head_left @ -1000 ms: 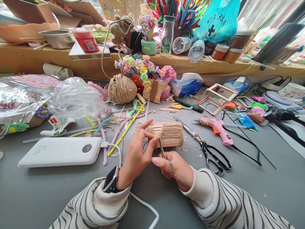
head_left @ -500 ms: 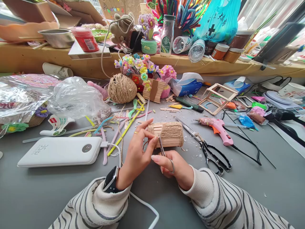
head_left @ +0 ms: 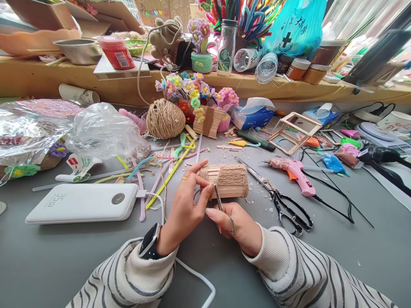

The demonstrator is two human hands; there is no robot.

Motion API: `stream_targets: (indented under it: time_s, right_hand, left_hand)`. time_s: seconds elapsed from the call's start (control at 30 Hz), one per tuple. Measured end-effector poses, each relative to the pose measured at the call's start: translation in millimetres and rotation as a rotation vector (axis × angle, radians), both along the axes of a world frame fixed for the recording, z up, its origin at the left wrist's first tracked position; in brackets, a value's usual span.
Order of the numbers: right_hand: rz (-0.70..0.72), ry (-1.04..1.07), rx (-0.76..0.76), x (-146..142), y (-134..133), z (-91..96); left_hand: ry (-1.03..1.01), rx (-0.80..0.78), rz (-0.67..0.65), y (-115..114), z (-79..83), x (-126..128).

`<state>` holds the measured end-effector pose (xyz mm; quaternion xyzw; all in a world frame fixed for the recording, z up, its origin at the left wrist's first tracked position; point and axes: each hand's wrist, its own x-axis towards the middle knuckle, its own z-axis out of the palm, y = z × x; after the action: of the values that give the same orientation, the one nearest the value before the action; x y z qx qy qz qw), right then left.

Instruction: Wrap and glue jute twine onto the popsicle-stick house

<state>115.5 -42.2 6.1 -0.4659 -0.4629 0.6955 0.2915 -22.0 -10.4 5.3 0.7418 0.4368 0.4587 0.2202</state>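
Note:
A small holder of wooden sticks wrapped in jute twine [head_left: 228, 181] lies on its side on the grey table [head_left: 64, 256]. My left hand [head_left: 186, 207] pinches a strand of twine at the holder's left end, thumb and forefinger pressed together. My right hand [head_left: 239, 226] grips small silver scissors [head_left: 218, 202], their blades pointing up at the strand beside my left thumb. Both wrists wear striped sleeves; a watch is on the left one.
A white power bank [head_left: 81, 202] with a cable lies at left. Black-handled scissors [head_left: 282, 205] and a pink glue gun [head_left: 293, 172] lie at right. A twine ball [head_left: 165, 118], pipe-cleaner flowers, plastic bags and a cluttered wooden shelf [head_left: 32, 77] fill the back.
My right hand has tightened slightly on the small scissors and shifted a little. The holder and my left hand stay where they were.

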Motion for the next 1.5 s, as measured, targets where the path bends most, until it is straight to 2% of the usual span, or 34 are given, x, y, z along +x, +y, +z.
stream_targets:
  time_s: [0.23, 0.33, 0.5, 0.6, 0.73, 0.87, 0.97, 1.07, 1.27, 1.5]
  right_hand:
    - [0.0, 0.027, 0.023, 0, 2, -4.6]
    - [0.01, -0.015, 0.067, 0, 2, -4.4]
    - [0.06, -0.034, 0.091, 13, 2, 8.6]
    - [0.014, -0.063, 0.118, 32, 8, 20.6]
    - [-0.012, -0.231, 0.161, 68, 24, 28.3]
    - [-0.215, -0.538, 0.306, 96, 37, 23.2]
    - [-0.318, -0.824, 0.374, 105, 40, 18.7]
    - [-0.327, -0.952, 0.401, 106, 41, 17.6]
    - [-0.331, -0.994, 0.434, 104, 42, 17.3]
    - [-0.389, -0.889, 0.387, 101, 44, 15.0]
  left_hand:
    - [0.004, 0.012, -0.006, -2, -0.2, 1]
    - [-0.047, -0.029, -0.012, -1, -3.1, 1]
    - [-0.12, -0.108, -0.037, 0, -7.7, 0]
    - [-0.145, -0.132, -0.048, -1, -8.1, 0]
    - [-0.158, -0.149, -0.061, 0, -8.1, 0]
    - [-0.152, -0.156, -0.057, 1, -9.0, -1]
    - [-0.151, -0.154, -0.046, 1, -8.9, -1]
    - [-0.141, -0.158, -0.036, 1, -7.7, -1]
    - [-0.115, -0.144, -0.038, 2, -6.1, -1]
    - [-0.098, -0.131, -0.051, 0, -5.2, -1]
